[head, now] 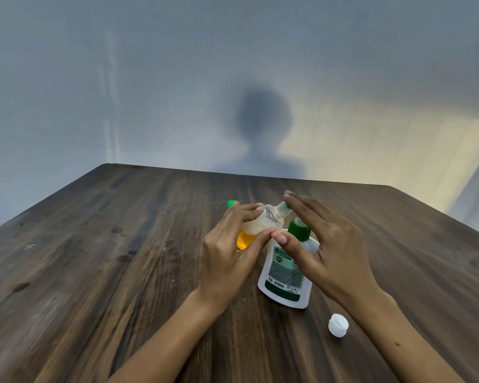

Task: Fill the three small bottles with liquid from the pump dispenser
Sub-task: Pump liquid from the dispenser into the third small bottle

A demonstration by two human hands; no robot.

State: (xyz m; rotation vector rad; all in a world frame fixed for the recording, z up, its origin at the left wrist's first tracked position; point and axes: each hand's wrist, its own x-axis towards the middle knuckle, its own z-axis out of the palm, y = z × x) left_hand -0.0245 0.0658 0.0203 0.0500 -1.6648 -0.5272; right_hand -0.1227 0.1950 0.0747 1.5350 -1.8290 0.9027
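1. Grey-blue wall (122,78) fills the upper half of the view, plain and matte, with a soft dark shadow of a head and shoulders (263,128) on it just above the far edge of the counter.
2. Dark wood-grain counter (94,272) runs away from the camera, its streaked surface marked with a few darker knots and faint rings.
3. Left hand (230,250) has its grip curled round a small clear bottle (263,222), fingers over the top of the body and thumb beneath, so the bottle lies inside the grip and just above the counter.
4. Right hand (329,244) arches over the pump dispenser (285,272), fingers spread and fairly straight, the index fingertip at the small bottle's neck and the thumb tip meeting the left thumb; whether it presses the pump head is hard to tell, since the hand covers it.
5. That dispenser is a white plastic bottle with a printed green and grey label, standing upright between the two hands, with a green collar (299,230) at its top.
6. The small bottle is tilted, its long axis rising up and to the right, with the open threaded neck close to the green collar; amber liquid and foam sit in its lower left end.
7. A white ribbed cap (338,325) lies on the counter near the right forearm, apart from the dispenser.
8. A green object (232,203) peeks out behind the left fingers.
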